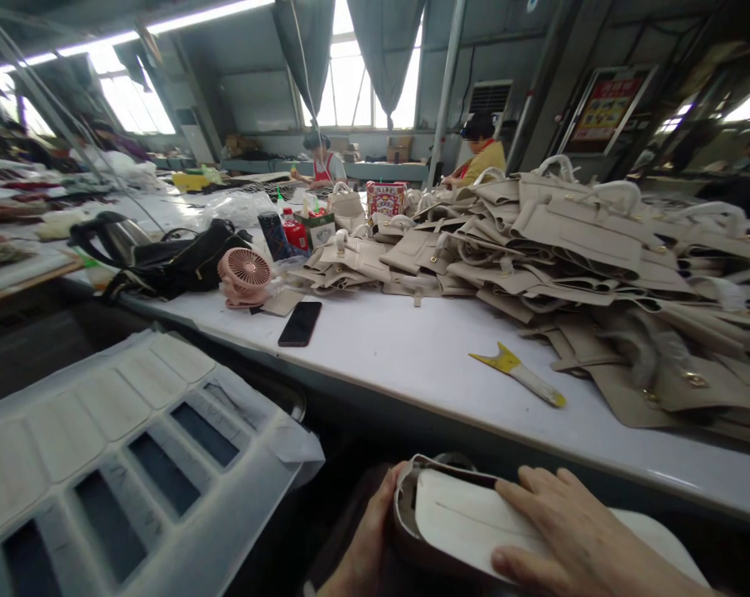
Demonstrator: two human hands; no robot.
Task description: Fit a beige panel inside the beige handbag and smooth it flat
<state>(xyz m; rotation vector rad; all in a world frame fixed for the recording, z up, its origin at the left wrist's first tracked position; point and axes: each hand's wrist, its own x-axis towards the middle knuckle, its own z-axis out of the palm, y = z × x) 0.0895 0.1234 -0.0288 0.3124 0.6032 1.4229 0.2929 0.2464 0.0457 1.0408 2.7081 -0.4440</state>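
Observation:
Below the table edge, at the bottom of the view, both my hands hold a pale beige bag piece (467, 518) with a dark curved rim. My left hand (365, 543) grips its left edge, fingers curled round it. My right hand (573, 535) lies on top, fingers pressed flat against the pale panel and thumb under its near edge. On the white table (412, 348) just beyond lies a yellow-bladed scraper (519, 375) with a white handle. A large heap of beige bag parts (573, 249) covers the table's right side.
A black phone (300, 323), a pink desk fan (245, 276), a black bag (176, 261) and bottles (293, 228) sit at the table's left. A white moulded tray (119, 448) stands at lower left. Two people (483, 149) work at the far end.

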